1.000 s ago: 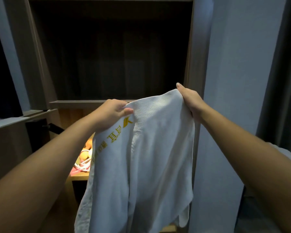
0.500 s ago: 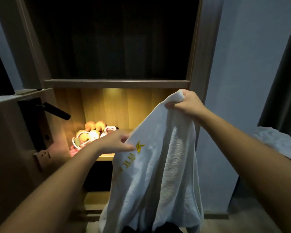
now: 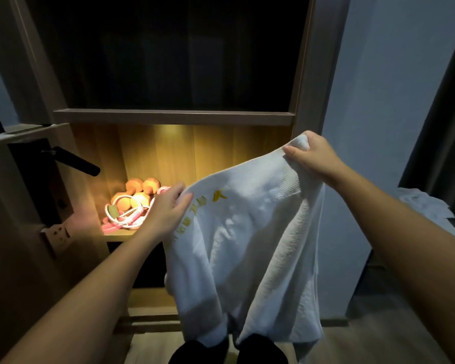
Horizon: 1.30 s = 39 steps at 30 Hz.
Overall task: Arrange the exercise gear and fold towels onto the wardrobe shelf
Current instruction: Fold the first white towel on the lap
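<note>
Facing the wardrobe (image 3: 304,74). Held up before it, unfolded and hanging long: towel (image 3: 247,245). Piled at the left back corner of the lit shelf (image 3: 118,235): gear (image 3: 132,203). Clamped on the towel's top edge: left hand (image 3: 166,211) low, right hand (image 3: 310,156) high. Likely to fold crooked from uneven corners, or snag the gear if swung in.

Two bare hands, left hand (image 3: 166,210), right hand (image 3: 310,153), one white textured towel with yellow print (image 3: 247,232) at centre, one crumpled white cloth (image 3: 426,206) at 3 o'clock, four orange faceted dumbbell heads (image 3: 134,183), one pink coiled rope (image 3: 124,219) and one black lever handle (image 3: 74,160) at 9 o'clock.
</note>
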{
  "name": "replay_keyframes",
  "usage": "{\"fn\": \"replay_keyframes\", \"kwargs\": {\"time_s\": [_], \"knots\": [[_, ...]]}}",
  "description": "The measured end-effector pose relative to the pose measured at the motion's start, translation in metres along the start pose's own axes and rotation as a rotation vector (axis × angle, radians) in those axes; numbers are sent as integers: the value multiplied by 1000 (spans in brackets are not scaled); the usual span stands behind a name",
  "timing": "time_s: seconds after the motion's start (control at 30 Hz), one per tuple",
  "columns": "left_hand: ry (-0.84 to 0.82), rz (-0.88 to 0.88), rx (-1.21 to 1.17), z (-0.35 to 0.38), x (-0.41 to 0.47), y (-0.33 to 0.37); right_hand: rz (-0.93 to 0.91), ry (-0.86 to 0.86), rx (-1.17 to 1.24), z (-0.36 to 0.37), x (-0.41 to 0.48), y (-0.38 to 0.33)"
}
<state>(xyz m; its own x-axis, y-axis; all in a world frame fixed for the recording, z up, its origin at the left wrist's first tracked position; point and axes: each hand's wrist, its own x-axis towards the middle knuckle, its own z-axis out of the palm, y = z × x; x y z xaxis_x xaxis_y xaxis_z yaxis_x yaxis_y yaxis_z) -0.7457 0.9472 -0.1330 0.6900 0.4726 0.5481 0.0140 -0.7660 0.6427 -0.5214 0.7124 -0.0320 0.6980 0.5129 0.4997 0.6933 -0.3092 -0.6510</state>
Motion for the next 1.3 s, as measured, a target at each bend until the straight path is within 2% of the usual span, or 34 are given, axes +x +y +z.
{"fn": "replay_keyframes", "kwargs": {"time_s": [0.1,0.23,0.3,0.37,0.43,0.53,0.7,0.93,1.1,1.23,1.3], "knots": [[-12,65,54,-10,17,17,-32,-141,79,2,-8,-6],[-217,254,171,-9,19,47,-169,-497,-30,33,-34,-33],[-287,252,203,-3,13,55,-196,-635,-34,52,-51,-40],[-290,240,220,4,5,56,-161,-710,23,71,-66,-39],[-293,258,206,8,-3,53,-123,-704,69,86,-78,-33],[-306,287,128,12,-11,49,-68,-601,78,101,-92,-24],[-342,55,-98,12,-31,33,-41,-507,271,104,-107,-13],[-475,-114,9,9,-73,-13,37,-377,345,94,-105,10],[-374,-120,94,-2,-77,-23,51,-385,239,90,-106,27],[-344,-66,138,-5,-73,-15,106,-560,114,81,-106,32],[-339,-18,154,-6,-69,-5,61,-584,112,72,-105,28]]}}
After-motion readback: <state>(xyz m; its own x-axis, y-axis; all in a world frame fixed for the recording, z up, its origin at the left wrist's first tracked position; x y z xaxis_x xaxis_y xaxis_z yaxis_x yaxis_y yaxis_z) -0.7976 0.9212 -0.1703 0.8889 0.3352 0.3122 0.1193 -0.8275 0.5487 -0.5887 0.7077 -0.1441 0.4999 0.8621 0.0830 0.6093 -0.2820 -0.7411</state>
